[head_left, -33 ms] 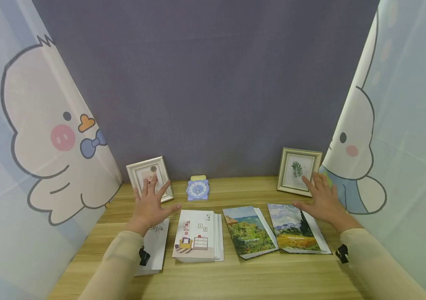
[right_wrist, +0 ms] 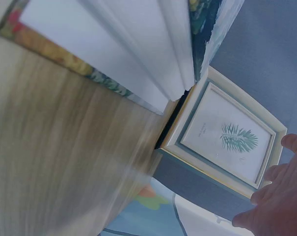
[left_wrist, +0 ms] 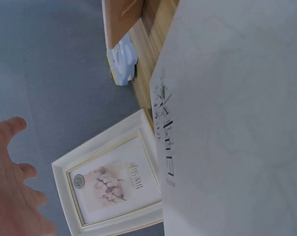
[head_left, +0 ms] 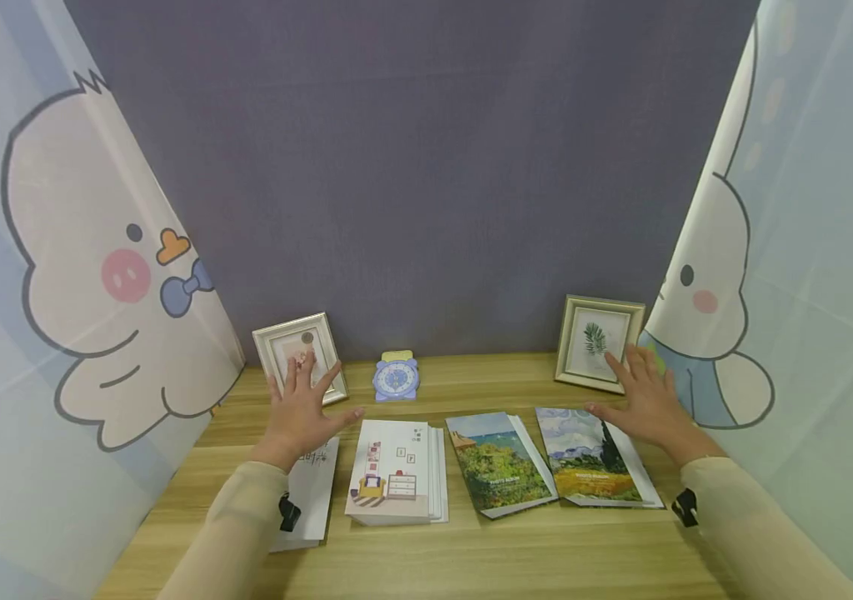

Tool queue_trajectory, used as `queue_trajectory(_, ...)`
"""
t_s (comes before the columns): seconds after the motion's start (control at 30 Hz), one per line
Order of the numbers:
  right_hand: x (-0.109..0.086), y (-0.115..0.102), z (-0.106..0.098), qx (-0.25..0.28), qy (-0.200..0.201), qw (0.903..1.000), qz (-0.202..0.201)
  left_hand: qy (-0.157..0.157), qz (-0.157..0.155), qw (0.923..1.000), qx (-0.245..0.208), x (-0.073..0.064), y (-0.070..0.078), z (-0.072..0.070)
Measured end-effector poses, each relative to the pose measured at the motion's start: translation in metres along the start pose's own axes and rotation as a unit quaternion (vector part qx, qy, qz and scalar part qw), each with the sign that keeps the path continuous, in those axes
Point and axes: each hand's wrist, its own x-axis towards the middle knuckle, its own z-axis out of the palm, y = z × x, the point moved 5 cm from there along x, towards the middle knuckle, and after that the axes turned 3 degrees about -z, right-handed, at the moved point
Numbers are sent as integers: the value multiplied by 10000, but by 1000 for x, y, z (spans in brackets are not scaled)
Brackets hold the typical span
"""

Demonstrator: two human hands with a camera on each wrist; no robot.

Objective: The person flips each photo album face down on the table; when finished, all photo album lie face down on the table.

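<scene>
My left hand (head_left: 305, 421) hovers with fingers spread above a white album (head_left: 314, 492) at the left, hiding part of it. Behind those fingers leans a white picture frame (left_wrist: 109, 184) with a flower print. To the right of that hand is a white album with a room drawing (head_left: 389, 471). My right hand (head_left: 647, 407), fingers also spread, is over the right edge of a photo album with a field painting (head_left: 584, 458). Past its fingertips stands a gold-edged picture frame (head_left: 599, 343) with a green leaf print. Neither hand holds anything.
Between the hands lies another photo album with a garden and sea painting (head_left: 501, 462). A small blue clock-shaped item (head_left: 396, 377) sits at the back of the wooden table (head_left: 471, 558). A dark curtain (head_left: 426, 183) closes the back, and cartoon-printed curtains (head_left: 119, 350) hang on both sides.
</scene>
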Motion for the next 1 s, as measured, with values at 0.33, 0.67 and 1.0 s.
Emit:
queue_trajectory(0.33,-5,0,5,98,-91,9999,88,1,1,10000,-8,-1,2,-1)
queue_trajectory(0.67,-5,-7,4,31,32,10000,32,322,39,9995,-10,0,0,-4)
queue_trajectory(1.0,-6,-10,6,102,-56,9999,110,178,-36,9998,43,-4,-6,2)
